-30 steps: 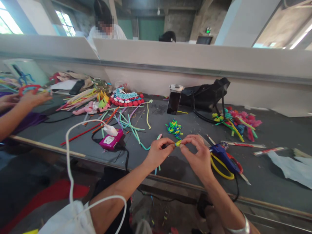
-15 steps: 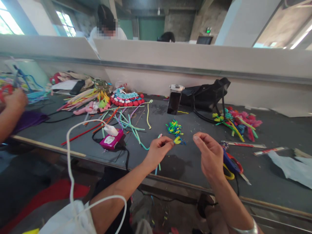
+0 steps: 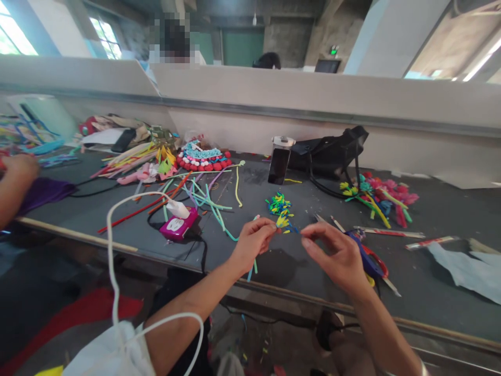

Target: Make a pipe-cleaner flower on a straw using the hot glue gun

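Note:
A small yellow petal-like cluster [image 3: 282,222] is pinched between the thumb and fingertips of my left hand [image 3: 256,237]. My right hand [image 3: 334,256] hovers just to the right, thumb and index finger slightly apart. Its fingertips are close to a small blue piece [image 3: 296,230]; whether they touch it I cannot tell. Beyond both hands lies a pile of short green, yellow and blue pieces [image 3: 278,203], with a few loose bits on its near side. Scissors with blue and red handles [image 3: 368,256] lie beside my right hand, partly covered by it.
A phone [image 3: 279,166] leans upright against a bottle, with a black bag [image 3: 332,151] behind. Left are a magenta power adapter [image 3: 178,227] with a white cable and scattered fuzzy stems [image 3: 211,201]. Colourful fuzzy flowers [image 3: 391,193] lie right. A co-worker's hand [image 3: 21,169] shows far left.
My right hand has moved left and slightly down towards the small blue piece, its thumb and index finger parting. My left hand barely shifts and keeps its pinch on the yellow cluster.

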Demonstrator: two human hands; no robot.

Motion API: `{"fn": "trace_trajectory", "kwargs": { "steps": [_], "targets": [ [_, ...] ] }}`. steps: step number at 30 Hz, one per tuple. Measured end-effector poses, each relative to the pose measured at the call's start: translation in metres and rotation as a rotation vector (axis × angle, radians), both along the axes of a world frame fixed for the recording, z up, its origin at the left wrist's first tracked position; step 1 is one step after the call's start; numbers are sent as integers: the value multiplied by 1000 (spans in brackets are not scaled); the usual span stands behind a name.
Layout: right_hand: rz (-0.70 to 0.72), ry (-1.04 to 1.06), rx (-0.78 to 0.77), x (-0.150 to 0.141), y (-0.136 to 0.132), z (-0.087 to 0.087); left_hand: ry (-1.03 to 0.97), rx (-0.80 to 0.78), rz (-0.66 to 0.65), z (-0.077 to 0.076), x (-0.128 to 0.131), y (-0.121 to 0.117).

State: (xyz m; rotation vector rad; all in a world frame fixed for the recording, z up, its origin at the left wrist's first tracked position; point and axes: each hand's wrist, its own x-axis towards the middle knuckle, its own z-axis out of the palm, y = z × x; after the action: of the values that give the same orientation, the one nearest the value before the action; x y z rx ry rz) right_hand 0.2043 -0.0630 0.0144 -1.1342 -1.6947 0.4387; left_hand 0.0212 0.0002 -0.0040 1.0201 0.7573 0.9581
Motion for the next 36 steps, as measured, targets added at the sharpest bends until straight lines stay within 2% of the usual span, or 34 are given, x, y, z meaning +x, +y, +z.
{"fn": "trace_trajectory", "kwargs": {
  "steps": [2, 4, 12, 15, 18, 21, 27, 29, 31, 36],
  "targets": [
    [-112, -42, 51, -5, 4, -5, 10, 0, -8, 0, 0, 0],
    [-161, -69, 88, -10, 7, -8, 31, 1, -14, 0, 0, -1],
    [-170, -67, 126, -24, 10, -6, 109, 65, -29, 3, 1, -4],
    [-203, -43, 93, -26, 11, -9, 122, 74, -28, 3, 1, -4],
    [-249, 17, -13, -28, 13, -14, 93, 64, -23, 1, 1, -3],
    [-211, 65, -101, -32, 14, -18, 60, 52, -40, 0, 0, -3],
    [-216, 91, -65, -40, 12, -17, 52, 26, -61, 2, 1, -6],
    [-176, 73, -50, -41, 8, -13, 26, 5, -57, 1, 0, -5],
    [-71, 30, -51, -42, 3, -7, -18, -15, -58, 0, -1, -3],
    [347, -258, -71, -44, -10, 0, -118, -39, -22, -4, -5, 4]
  ]
}}
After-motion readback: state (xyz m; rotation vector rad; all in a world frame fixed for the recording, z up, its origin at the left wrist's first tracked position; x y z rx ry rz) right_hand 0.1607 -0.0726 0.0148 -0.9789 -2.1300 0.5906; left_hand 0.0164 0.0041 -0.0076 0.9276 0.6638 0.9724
